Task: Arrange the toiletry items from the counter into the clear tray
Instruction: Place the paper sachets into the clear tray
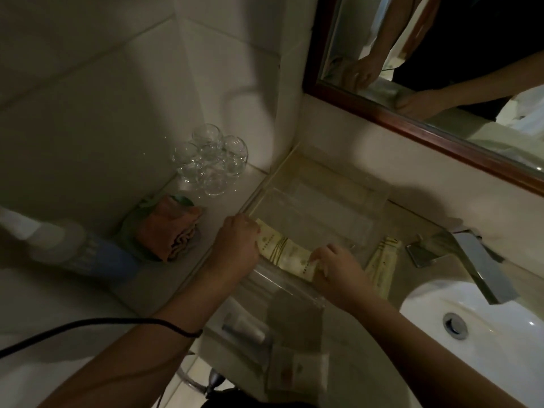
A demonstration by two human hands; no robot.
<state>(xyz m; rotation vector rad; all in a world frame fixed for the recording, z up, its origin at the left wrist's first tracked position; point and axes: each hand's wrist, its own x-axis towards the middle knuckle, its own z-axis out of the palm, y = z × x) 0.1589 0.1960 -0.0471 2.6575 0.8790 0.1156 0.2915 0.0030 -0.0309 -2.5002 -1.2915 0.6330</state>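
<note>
A clear tray [332, 198] with several compartments lies on the counter by the wall corner. Cream toiletry packets [287, 251] with gold bands lie across its near compartment. My left hand [235, 245] grips their left end and my right hand [338, 267] pinches their right end. More cream packets [382, 260] lie on the counter to the right of the tray. Nearer to me, a small tube [244, 326] and a white sachet [297, 371] rest on the counter in dim light.
Several upturned glasses [210, 160] stand on the left ledge, with a folded orange cloth [169, 228] and a white-and-blue bottle [73, 248] beside them. A metal faucet [477, 266] and a white sink [477, 328] are at right. A mirror [441, 69] hangs above. A black cable [88, 326] crosses my left forearm.
</note>
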